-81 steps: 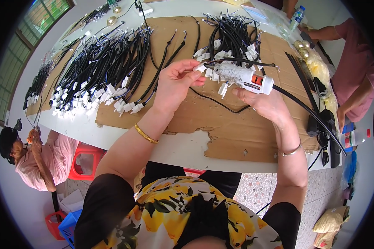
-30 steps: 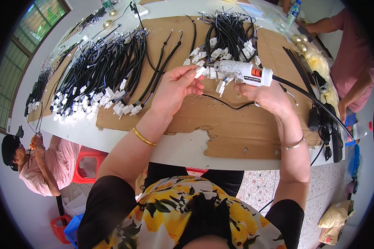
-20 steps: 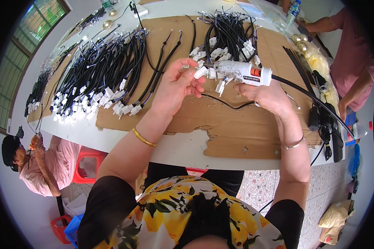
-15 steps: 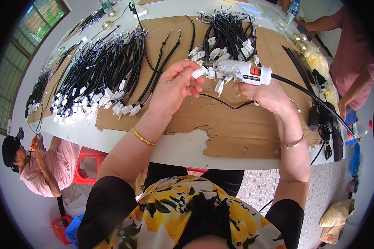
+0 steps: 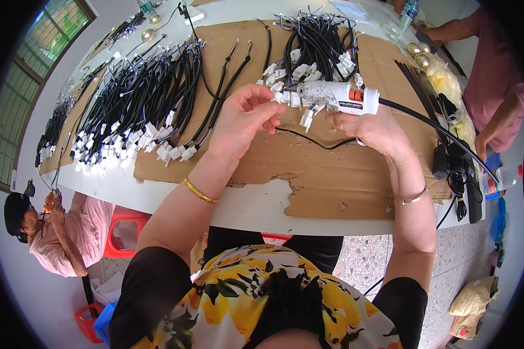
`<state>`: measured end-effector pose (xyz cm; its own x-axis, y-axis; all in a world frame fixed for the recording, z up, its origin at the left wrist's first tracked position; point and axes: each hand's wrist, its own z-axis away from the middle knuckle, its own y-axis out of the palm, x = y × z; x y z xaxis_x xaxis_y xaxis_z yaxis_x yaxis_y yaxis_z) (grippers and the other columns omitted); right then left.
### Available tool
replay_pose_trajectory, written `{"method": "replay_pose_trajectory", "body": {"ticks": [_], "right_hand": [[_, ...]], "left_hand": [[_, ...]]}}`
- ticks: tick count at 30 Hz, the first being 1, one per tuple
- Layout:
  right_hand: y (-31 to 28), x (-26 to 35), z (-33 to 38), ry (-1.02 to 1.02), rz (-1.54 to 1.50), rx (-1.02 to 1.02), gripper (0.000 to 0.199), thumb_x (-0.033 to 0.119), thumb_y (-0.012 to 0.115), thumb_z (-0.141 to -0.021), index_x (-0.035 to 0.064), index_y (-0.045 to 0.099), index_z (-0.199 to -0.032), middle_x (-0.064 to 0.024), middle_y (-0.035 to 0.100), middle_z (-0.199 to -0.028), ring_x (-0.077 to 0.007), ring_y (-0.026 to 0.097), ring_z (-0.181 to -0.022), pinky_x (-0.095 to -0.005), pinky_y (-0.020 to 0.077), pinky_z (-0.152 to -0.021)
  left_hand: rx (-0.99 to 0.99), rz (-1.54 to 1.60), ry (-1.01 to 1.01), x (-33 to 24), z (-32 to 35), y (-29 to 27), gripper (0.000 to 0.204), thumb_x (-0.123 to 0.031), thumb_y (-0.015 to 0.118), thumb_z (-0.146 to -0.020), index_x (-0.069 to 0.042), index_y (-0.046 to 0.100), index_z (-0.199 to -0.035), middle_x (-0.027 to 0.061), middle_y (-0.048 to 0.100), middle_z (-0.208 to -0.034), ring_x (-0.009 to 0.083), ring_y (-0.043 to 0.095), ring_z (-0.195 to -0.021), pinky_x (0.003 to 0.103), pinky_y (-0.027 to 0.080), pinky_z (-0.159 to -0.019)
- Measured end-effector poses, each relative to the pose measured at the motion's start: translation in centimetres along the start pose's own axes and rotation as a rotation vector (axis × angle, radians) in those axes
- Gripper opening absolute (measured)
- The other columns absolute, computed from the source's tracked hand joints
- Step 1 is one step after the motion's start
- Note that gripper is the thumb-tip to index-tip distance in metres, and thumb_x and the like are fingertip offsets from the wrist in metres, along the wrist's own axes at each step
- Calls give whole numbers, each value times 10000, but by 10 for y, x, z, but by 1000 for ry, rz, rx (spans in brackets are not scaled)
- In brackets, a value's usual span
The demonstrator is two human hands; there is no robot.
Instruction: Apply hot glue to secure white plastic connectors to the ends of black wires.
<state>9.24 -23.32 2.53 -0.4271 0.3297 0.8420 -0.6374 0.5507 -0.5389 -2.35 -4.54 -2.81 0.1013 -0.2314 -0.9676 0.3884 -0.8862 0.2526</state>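
My right hand is wrapped round the handle of a white hot glue gun, whose barrel is smeared and points left. Its black cord trails off to the right. Just left of the nozzle, my left hand pinches a small white plug connector between thumb and fingers. A thin black cable curves across the cardboard below both hands. Beyond the gun lies a bundle of black cables with white connectors at the near ends. Another white connector rests below the barrel.
Brown cardboard covers much of the white table. A large heap of black cables spreads at left. Black adapters and yellowish plastic bags lie at right. One person sits at left; another stands at right.
The connector in my left hand has turned and shifted slightly left, with the fingers drawn closer over it. The glue gun has moved slightly left and upward.
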Motion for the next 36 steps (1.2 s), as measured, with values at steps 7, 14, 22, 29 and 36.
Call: {"method": "replay_pose_trajectory", "body": {"ticks": [7, 14, 22, 29, 36], "right_hand": [[1, 0, 0, 6, -52, 27, 220, 110, 665, -678, 1, 610, -860, -12, 611, -747, -61, 492, -658, -203, 415, -609], [0, 15, 4, 104, -13, 50, 221, 116, 667, -678, 12, 619, -867, -9, 608, -736, -67, 481, -632, -205, 401, -575], [2, 3, 1, 87, -28, 20, 226, 107, 665, -672, 16, 623, -874, -7, 609, -734, -67, 482, -623, -207, 407, -581], [2, 6, 1, 79, 47, 25, 239, 124, 667, -669, 17, 620, -878, -28, 626, -760, -66, 516, -682, -213, 424, -624], [1, 6, 2, 85, 119, 39, 277, 188, 680, -673, 30, 623, -893, -42, 625, -778, -100, 521, -697, -232, 428, -693]], "left_hand": [[-18, -122, 89, 2, 0, 1, 222, -6, 548, -798, -47, 450, -992, 100, 620, -880, 103, 540, -648, 230, 448, -556], [-24, -53, 122, 4, -1, 0, 172, 0, 512, -821, 1, 434, -974, 115, 608, -895, 101, 523, -625, 215, 446, -542], [18, -29, 73, 3, -1, 0, 113, -38, 450, -864, -52, 443, -976, 125, 610, -916, 108, 528, -656, 241, 462, -589], [22, -25, 62, 4, -1, -1, 117, -30, 432, -868, -35, 429, -986, 133, 604, -917, 112, 522, -652, 247, 470, -597], [38, -18, 99, 5, -3, -2, 123, -12, 429, -865, -31, 424, -986, 138, 603, -926, 116, 528, -664, 247, 472, -605]]}}
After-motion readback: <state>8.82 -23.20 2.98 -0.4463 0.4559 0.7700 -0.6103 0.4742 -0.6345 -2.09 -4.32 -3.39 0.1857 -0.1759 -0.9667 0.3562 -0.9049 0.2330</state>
